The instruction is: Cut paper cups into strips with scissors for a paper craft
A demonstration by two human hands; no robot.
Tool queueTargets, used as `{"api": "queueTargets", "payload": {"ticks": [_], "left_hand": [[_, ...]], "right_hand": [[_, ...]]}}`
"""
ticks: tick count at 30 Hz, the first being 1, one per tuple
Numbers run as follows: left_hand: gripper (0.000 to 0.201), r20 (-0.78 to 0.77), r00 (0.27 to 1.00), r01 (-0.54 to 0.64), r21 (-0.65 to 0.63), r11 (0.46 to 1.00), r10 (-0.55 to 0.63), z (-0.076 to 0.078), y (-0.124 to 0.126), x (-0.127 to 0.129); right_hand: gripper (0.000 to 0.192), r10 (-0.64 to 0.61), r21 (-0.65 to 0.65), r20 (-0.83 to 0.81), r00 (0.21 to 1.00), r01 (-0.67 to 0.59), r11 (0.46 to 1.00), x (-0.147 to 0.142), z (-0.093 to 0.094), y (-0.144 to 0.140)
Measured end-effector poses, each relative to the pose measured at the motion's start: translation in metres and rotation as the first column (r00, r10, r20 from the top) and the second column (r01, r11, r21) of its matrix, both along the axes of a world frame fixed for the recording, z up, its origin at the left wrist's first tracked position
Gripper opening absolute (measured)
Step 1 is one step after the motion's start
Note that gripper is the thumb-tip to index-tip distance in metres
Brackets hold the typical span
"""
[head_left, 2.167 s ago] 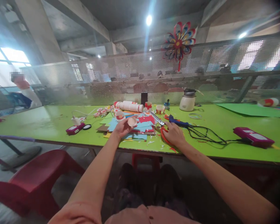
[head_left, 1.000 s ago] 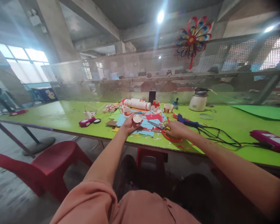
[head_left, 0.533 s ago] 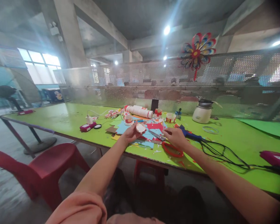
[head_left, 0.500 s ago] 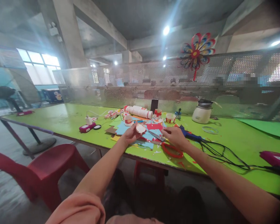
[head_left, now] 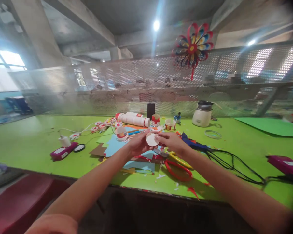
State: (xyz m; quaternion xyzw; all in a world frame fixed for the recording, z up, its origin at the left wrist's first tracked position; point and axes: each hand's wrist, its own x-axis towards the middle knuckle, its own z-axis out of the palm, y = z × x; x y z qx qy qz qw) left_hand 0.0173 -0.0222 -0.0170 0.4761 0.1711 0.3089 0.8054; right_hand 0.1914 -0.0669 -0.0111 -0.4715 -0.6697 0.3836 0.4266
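Observation:
My left hand (head_left: pixel 139 143) is closed around a white paper cup base (head_left: pixel 151 139), a shallow round piece held above the papers. At its right edge, the fingertips of my right hand (head_left: pixel 172 142) pinch the rim. Just below my hands lie scissors with red handles (head_left: pixel 178 171), their blades partly hidden. Beside them is a yellow handle (head_left: pixel 181 160). Coloured paper sheets (head_left: pixel 116 148) and white scraps spread under both hands. A cut paper cup (head_left: pixel 121 133) lies just left of my hands. Two more cut cups (head_left: pixel 170 124) stand behind them.
A roll of stacked white cups (head_left: pixel 134 119) lies at the back beside a dark upright phone-like slab (head_left: pixel 151 111). To the right are a blue glue gun (head_left: pixel 194 142) with black cable, a cream kettle (head_left: pixel 202 114) and a tape ring (head_left: pixel 212 134). A magenta power strip (head_left: pixel 63 151) sits left.
My right hand has moved left from above the scissors to the cup base in my left hand. The view has turned right and moved closer to the table.

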Motion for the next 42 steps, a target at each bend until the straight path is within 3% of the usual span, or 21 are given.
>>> {"api": "queueTargets", "payload": {"ticks": [6,12,16,18,20,23,25,27,29,31,38,42], "left_hand": [[0.037,0.018,1.0,0.022,0.038,0.999,-0.023,-0.002,0.005,0.009],[0.04,0.07,0.995,0.059,0.133,0.989,-0.069,0.0,-0.004,0.004],[0.048,-0.002,0.997,0.077,0.291,0.954,-0.08,-0.001,-0.007,0.002],[0.055,-0.063,0.998,0.013,0.398,0.917,0.014,-0.004,-0.007,0.002],[0.063,-0.109,0.969,-0.134,0.526,0.84,0.223,-0.007,-0.006,0.002],[0.061,-0.067,0.858,-0.302,0.736,0.606,0.509,-0.01,-0.004,0.001],[0.054,-0.04,0.796,-0.27,0.869,0.414,0.604,-0.011,-0.003,0.001],[0.048,-0.043,0.745,-0.155,0.96,0.235,0.666,-0.012,-0.001,0.001],[0.043,-0.043,0.712,-0.056,0.991,0.118,0.701,-0.014,0.0,0.001],[0.041,-0.033,0.693,-0.021,0.998,0.067,0.72,-0.017,0.001,0.001],[0.045,-0.008,0.627,0.013,1.0,0.0,0.779,-0.024,0.0,0.0],[0.044,-0.025,0.618,0.021,1.0,0.015,0.786,-0.025,0.0,-0.002]], "right_hand": [[0.036,-0.009,-0.085,-0.162,0.987,-0.004,0.996,0.011,-0.001,0.003],[0.028,-0.018,-0.07,-0.239,0.971,0.001,0.998,0.023,0.003,-0.004],[0.025,0.021,-0.07,-0.259,0.966,-0.041,0.997,0.027,0.002,-0.003],[0.028,0.036,-0.065,-0.257,0.966,-0.054,0.996,0.029,-0.002,-0.001],[0.034,0.004,-0.057,-0.214,0.977,-0.017,0.998,0.031,-0.008,0.001],[0.037,-0.117,-0.07,-0.108,0.987,0.11,0.992,0.034,-0.017,0.003],[0.036,-0.17,-0.086,-0.072,0.983,0.164,0.983,0.035,-0.022,0.002],[0.033,-0.187,-0.093,-0.059,0.981,0.181,0.979,0.036,-0.024,0.001],[0.03,-0.193,-0.097,-0.048,0.98,0.188,0.977,0.035,-0.025,-0.001],[0.028,-0.182,-0.095,-0.031,0.983,0.178,0.979,0.033,-0.024,-0.003],[0.029,-0.193,-0.027,0.126,0.973,0.197,0.98,0.029,-0.025,-0.008],[0.03,-0.199,0.003,0.203,0.959,0.202,0.979,0.028,-0.03,-0.007]]}}
